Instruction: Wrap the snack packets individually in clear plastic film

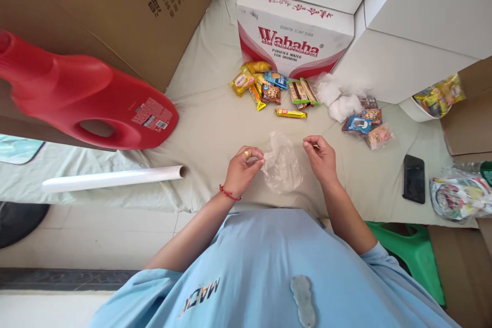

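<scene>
A thin clear plastic bag [283, 166] hangs crumpled in front of me over the cloth-covered surface. My left hand [245, 168], with a ring and a red cord bracelet, pinches its left edge between thumb and fingers. Just to the right of the bag, my right hand [321, 158] has thumb and forefinger closed together. Whether anything thin is caught between those fingertips is too fine to see. Beyond the hands lies a pile of wrapped snacks [271, 93], with one yellow snack bar [291, 113] nearest the bag. Several white crumpled plastic bags [344, 105] sit to their right.
A red jug [103, 97] and a white roll [115, 178] are at left. The Wahaha carton [292, 36] stands behind the snacks. More packets [357, 124], a white snack-filled tub [417, 110] and a black phone [414, 179] are at right, above a green stool [418, 251].
</scene>
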Demonstrator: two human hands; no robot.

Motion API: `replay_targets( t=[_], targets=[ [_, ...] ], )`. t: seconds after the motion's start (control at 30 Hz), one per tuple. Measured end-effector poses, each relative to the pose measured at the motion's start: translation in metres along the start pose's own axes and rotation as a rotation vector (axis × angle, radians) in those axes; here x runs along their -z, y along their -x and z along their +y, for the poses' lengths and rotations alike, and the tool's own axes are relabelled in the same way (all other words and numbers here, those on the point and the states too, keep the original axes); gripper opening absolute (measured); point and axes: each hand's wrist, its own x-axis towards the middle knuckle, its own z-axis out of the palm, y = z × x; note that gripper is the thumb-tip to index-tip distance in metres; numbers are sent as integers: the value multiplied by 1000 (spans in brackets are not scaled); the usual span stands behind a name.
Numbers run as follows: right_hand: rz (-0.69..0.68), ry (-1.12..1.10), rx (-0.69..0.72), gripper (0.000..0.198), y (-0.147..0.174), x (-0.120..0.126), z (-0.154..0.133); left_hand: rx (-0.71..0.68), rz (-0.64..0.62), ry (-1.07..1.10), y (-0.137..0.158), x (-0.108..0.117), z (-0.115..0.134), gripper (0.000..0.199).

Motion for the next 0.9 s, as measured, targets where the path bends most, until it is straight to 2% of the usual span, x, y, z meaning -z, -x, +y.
replay_targets(
  t=[0.07, 0.2, 0.23, 0.3, 0.37, 0.4, 0.5, 0.6, 0.73, 0.9],
  targets=[
    [-37, -43, -23, 37, -3, 0, 3, 13, -7, 25, 3, 4, -2, 8],
    [-274, -118, -78, 80, -7, -10, -1, -10, -102, 40, 7, -3, -2, 10],
    [-314, -121, -108, 79, -8, -12, -1, -24, -115, 44, 8, -5, -1, 10],
    [-319, -101, -156, 58, -11, -16, 1, -51, -91, 31, 7, -6, -2, 9],
    [-252, -85, -180, 34, -14, -14, 5, -51, 5, 18, 5, -2, -4, 7],
    [-214, -95, -190, 28, -15, -12, 8, -35, 65, 34, 3, 2, -7, 7],
    [-146, -172, -232, 27, -15, -4, 13, 72, 207, 188, -1, 14, -15, 17],
    [-128, -213, -254, 28, -11, 3, 15, 188, 279, 337, -3, 21, -22, 28],
    [-43, -294, -265, 27, -5, 9, 17, 228, 326, 446, -1, 29, -25, 29],
    [28, -475, -413, 30, -2, 16, 14, 293, 363, 460, 2, 43, -36, 27]
  ],
)
